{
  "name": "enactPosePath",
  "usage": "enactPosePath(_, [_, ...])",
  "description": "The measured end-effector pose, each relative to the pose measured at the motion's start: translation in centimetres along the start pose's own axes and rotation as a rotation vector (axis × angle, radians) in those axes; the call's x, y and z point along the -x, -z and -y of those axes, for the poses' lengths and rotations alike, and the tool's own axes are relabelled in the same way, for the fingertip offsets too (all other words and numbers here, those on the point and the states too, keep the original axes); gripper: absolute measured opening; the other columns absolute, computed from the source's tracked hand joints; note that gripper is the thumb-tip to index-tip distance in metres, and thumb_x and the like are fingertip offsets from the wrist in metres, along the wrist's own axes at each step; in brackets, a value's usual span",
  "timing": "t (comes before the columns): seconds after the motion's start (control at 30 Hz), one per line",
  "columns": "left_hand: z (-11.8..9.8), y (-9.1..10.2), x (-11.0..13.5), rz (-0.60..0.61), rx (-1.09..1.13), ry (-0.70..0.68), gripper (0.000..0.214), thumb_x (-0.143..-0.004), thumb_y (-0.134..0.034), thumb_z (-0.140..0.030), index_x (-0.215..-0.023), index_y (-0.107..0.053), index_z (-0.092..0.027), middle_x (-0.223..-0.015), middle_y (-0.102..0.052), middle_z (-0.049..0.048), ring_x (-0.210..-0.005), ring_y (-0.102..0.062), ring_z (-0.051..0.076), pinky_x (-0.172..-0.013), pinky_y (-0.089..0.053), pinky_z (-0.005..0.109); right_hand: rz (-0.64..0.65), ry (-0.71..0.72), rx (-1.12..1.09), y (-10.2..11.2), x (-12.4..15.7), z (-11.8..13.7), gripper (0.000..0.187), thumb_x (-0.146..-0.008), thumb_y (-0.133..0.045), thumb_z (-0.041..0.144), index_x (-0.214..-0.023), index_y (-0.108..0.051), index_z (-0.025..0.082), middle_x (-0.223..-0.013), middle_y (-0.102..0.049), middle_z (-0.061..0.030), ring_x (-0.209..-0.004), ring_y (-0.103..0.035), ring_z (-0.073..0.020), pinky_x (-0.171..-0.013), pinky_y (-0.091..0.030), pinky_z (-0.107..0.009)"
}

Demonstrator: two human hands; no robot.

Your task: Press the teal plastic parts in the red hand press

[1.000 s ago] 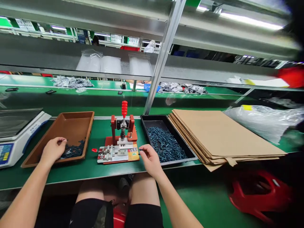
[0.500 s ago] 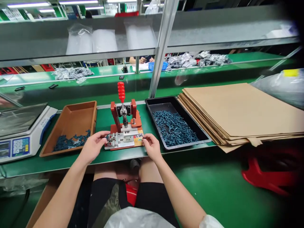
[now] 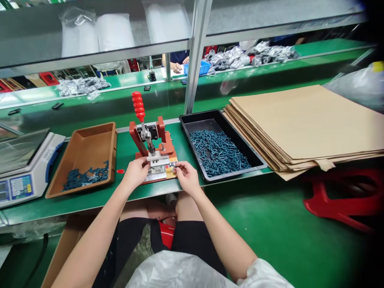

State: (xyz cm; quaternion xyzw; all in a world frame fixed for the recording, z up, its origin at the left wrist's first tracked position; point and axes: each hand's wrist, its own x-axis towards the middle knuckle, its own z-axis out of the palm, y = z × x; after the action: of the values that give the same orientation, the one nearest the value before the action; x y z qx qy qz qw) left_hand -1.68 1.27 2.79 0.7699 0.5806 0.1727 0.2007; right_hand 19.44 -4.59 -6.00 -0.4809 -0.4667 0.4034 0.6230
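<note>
Reaching over the green worktop [image 3: 180, 148], I hold both arms out in front of me, with my hands close together. My left grip [image 3: 136, 173] is bent over the middle of a small red metal press [image 3: 156, 160], and it curls down next to the shiny steel parts. My right grip [image 3: 187, 178] is at the right side of the press. Its thumb and fingertips are pinched in narrow, just beside a small bright label [image 3: 171, 172] on the base. I cannot tell if either grip is holding something, because my fingers hide it.

The press stands near the front edge of the worktop. Its long, bumpy red handle [image 3: 138, 106] tips up and to the left. On its left is a brown plastic tray [image 3: 85, 146] with low, slanted walls, and a pile of dark blue bits [image 3: 87, 176] lies along its front edge. On its right is a black tray [image 3: 192, 120] full of rough blue-grey screws [image 3: 217, 154]. Past that lies a thick stack of flat brown cardboard sheets [image 3: 303, 124]. At the left end of the worktop sits a white weighing scale [image 3: 27, 186] with a smooth, shiny top.
</note>
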Motion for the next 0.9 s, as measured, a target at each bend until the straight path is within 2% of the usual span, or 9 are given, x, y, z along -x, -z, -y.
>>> enactPosePath(0.13, [0.1, -1.2, 0.3, -0.035, -0.157, -0.126, 0.022, -0.084, -0.052, -0.021, -0.081, -0.073, -0.017, -0.096, -0.073, 0.0128, -0.1, -0.065, 0.031, -0.088, -0.051, 0.041, -0.021, -0.005, 0.002, -0.1, -0.1, 0.1, 0.025, -0.086, -0.06, 0.031, -0.108, -0.063, 0.022, -0.091, -0.071, -0.0056, -0.075, -0.073, -0.0189, -0.071, -0.062, -0.032])
enactPosePath(0.23, [0.2, -1.8, 0.4, -0.079, -0.207, -0.184, 0.022, -0.085, -0.051, -0.018, -0.087, -0.073, -0.017, -0.103, -0.071, 0.0134, -0.107, -0.062, 0.032, -0.095, -0.047, 0.044, -0.006, 0.002, 0.055, -0.2, -0.1, 0.1, 0.018, -0.087, -0.058, 0.032, -0.101, -0.065, 0.021, -0.087, -0.071, -0.0059, -0.077, -0.073, -0.0198, -0.071, -0.061, -0.032])
enactPosePath(0.37, [-0.2, -2.2, 0.4, -0.099, -0.206, -0.146, 0.028, -0.084, -0.048, -0.015, -0.1, -0.071, -0.016, -0.106, -0.071, 0.0127, -0.107, -0.063, 0.031, -0.096, -0.046, 0.044, -0.005, 0.016, 0.085, -0.1, 0.0, 0.0, 0.017, -0.089, -0.057, 0.032, -0.099, -0.065, 0.022, -0.086, -0.071, -0.006, -0.077, -0.073, -0.0204, -0.069, -0.06, -0.031])
enactPosePath(0.53, [-0.9, -2.3, 0.3, 0.009, -0.311, -0.135, 0.027, -0.085, -0.048, -0.015, -0.096, -0.072, -0.015, -0.101, -0.071, 0.0161, -0.101, -0.063, 0.035, -0.092, -0.047, 0.046, 0.008, 0.003, 0.115, -0.1, 0.1, 0.3, 0.016, -0.089, -0.058, 0.034, -0.097, -0.065, 0.022, -0.088, -0.072, -0.0069, -0.077, -0.072, -0.0215, -0.068, -0.06, -0.033])
enactPosePath(0.63, [-1.2, -2.1, 0.3, 0.033, -0.329, -0.114, 0.03, -0.083, -0.047, -0.013, -0.099, -0.072, -0.013, -0.102, -0.07, 0.0181, -0.101, -0.064, 0.036, -0.091, -0.048, 0.047, 0.009, 0.015, 0.131, 0.0, 0.1, 0.4, 0.015, -0.089, -0.058, 0.033, -0.097, -0.065, 0.022, -0.09, -0.071, -0.0071, -0.079, -0.071, -0.0214, -0.069, -0.059, -0.033])
enactPosePath(0.77, [-1.5, -1.9, 0.3, 0.054, -0.335, -0.101, 0.033, -0.084, -0.046, -0.014, -0.102, -0.073, -0.012, -0.103, -0.07, 0.0189, -0.101, -0.064, 0.037, -0.091, -0.048, 0.048, 0.015, 0.084, 0.195, 0.3, 0.2, 0.5, 0.014, -0.09, -0.056, 0.029, -0.095, -0.066, 0.021, -0.093, -0.069, -0.007, -0.081, -0.068, -0.0201, -0.071, -0.057, -0.032])
enactPosePath(0.9, [-1.6, -2.0, 0.2, 0.038, -0.3, -0.096, 0.033, -0.087, -0.048, -0.022, -0.105, -0.073, -0.011, -0.103, -0.072, 0.0187, -0.101, -0.065, 0.037, -0.092, -0.049, 0.048, 0.038, 0.172, 0.293, 0.4, 0.1, 0.7, 0.013, -0.091, -0.055, 0.027, -0.095, -0.067, 0.022, -0.096, -0.068, -0.0064, -0.086, -0.065, -0.0197, -0.074, -0.054, -0.031])
